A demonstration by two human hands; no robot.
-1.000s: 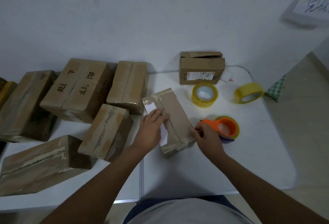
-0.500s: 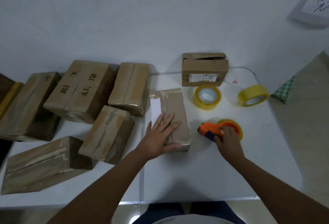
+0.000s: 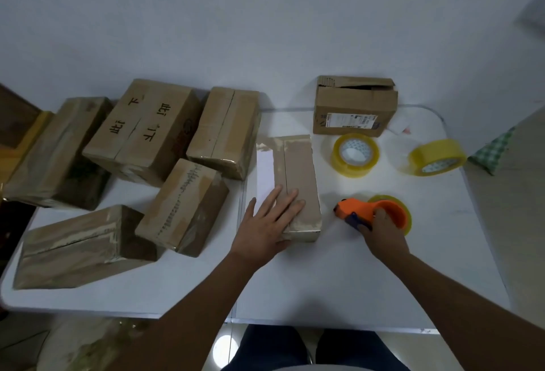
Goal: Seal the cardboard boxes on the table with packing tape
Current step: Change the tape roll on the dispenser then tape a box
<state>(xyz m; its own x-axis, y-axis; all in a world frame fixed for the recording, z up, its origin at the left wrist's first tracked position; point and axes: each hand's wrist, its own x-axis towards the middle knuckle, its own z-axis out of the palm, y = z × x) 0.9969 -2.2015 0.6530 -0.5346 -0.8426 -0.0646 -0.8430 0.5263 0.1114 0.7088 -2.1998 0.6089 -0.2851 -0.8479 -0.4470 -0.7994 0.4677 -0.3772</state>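
**Mia:** Where is the box the person is working on?

**Tom:** The long box (image 3: 295, 182) lies flat near the middle of the white table (image 3: 339, 276). A seam runs down its top and a white strip sits along its left side. The left hand (image 3: 267, 223) rests on the near end with its fingers straight and spread, pressing down, not gripping.

**Mia:** And the other hand?

**Tom:** The right hand (image 3: 383, 229) has its fingers curled round the orange tape dispenser (image 3: 371, 211), just right of the box. The dispenser sits on the table and does not touch the box.

**Mia:** How should the taping go?

**Tom:** The flat hand should probably keep the flaps shut so the box cannot slide. The tape could start on one end wall, run straight along the seam, and get rubbed down. It might wrinkle if pulled crooked.

**Mia:** What else is there?

**Tom:** Two yellow tape rolls (image 3: 355, 155) (image 3: 436, 157) lie farther back on the right. A small box (image 3: 355, 107) with loose top flaps stands at the far edge, with a printed label too small to read. On the left is a group of taped boxes. The big box (image 3: 141, 132) has black handwritten Chinese characters on top, seen upside down, and they cannot be read for sure.
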